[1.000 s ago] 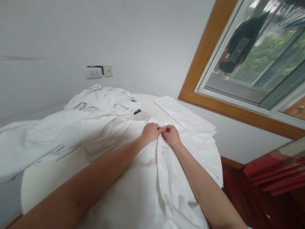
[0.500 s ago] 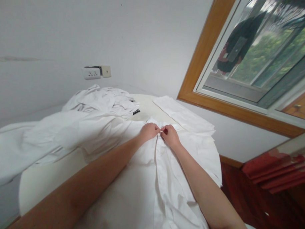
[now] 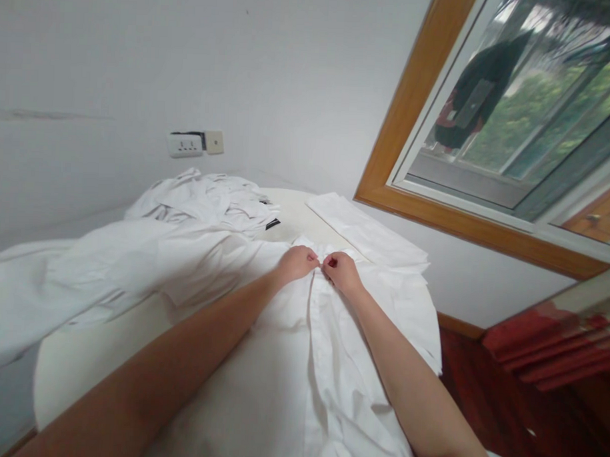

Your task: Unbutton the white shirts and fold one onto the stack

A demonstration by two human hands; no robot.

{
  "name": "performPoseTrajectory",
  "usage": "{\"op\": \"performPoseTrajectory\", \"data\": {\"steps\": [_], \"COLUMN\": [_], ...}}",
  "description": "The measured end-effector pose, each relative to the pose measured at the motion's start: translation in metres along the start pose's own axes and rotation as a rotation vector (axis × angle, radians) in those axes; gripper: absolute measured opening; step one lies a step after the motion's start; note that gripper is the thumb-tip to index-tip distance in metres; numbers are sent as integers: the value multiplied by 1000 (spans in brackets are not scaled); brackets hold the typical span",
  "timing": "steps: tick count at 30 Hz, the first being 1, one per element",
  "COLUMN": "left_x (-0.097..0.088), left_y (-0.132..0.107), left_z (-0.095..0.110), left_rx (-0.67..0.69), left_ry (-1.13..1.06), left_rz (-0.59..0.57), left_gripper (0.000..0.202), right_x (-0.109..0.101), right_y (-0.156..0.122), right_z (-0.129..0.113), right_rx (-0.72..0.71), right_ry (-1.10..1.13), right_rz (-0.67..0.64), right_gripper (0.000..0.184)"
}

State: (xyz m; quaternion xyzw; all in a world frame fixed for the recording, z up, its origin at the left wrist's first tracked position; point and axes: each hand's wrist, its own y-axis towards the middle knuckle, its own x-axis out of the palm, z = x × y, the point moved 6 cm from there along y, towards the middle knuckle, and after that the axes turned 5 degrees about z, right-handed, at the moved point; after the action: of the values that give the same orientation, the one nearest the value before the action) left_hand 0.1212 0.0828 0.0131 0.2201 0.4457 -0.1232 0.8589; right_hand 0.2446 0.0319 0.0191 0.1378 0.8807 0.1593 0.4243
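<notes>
A white shirt [image 3: 260, 367] lies spread over a round table [image 3: 74, 374], its front placket running lengthwise toward me. My left hand [image 3: 298, 261] is closed in a pinch on the shirt's front edge at the far, collar end. Close beside it, my right hand [image 3: 339, 270] pinches the other front edge, thumb against curled fingers. The fingertips of both hands nearly meet over the placket. Whether a button sits between them is too small to make out. One sleeve [image 3: 98, 261] stretches out to the left, past the table's edge.
A heap of crumpled white cloth [image 3: 200, 198] lies at the back left, with a small black strip [image 3: 272, 223] beside it. Folded white cloth [image 3: 365, 227] rests at the back right. Behind are a wall socket [image 3: 185, 145] and a wood-framed window [image 3: 414, 105]; a red curtain [image 3: 551, 350] hangs right.
The fingers of both hands have shifted very slightly at the collar end, the left thumb curling in more. The shirt lies much as before; the view has moved a little.
</notes>
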Motion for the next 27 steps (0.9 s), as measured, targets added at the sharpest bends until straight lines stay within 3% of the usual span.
{"op": "performPoseTrajectory", "data": {"steps": [5, 9, 17, 22, 27], "left_x": [-2, -2, -2, 0, 2], "left_y": [-1, 0, -1, -1, -2], "left_z": [5, 2, 4, 2, 3], "left_rx": [54, 77, 63, 62, 80], "left_ry": [24, 15, 32, 49, 95], "left_rz": [29, 45, 21, 25, 28], "left_gripper": [22, 23, 23, 24, 24], "right_x": [-5, -6, -4, -6, -6], "right_y": [-5, -7, -5, -6, -8], "right_z": [-5, 0, 0, -11, -17], "right_rx": [-98, -74, -20, -149, -257], "right_ry": [26, 78, 18, -128, -235], "right_rz": [21, 38, 30, 7, -99], "right_gripper": [6, 14, 10, 13, 20]}}
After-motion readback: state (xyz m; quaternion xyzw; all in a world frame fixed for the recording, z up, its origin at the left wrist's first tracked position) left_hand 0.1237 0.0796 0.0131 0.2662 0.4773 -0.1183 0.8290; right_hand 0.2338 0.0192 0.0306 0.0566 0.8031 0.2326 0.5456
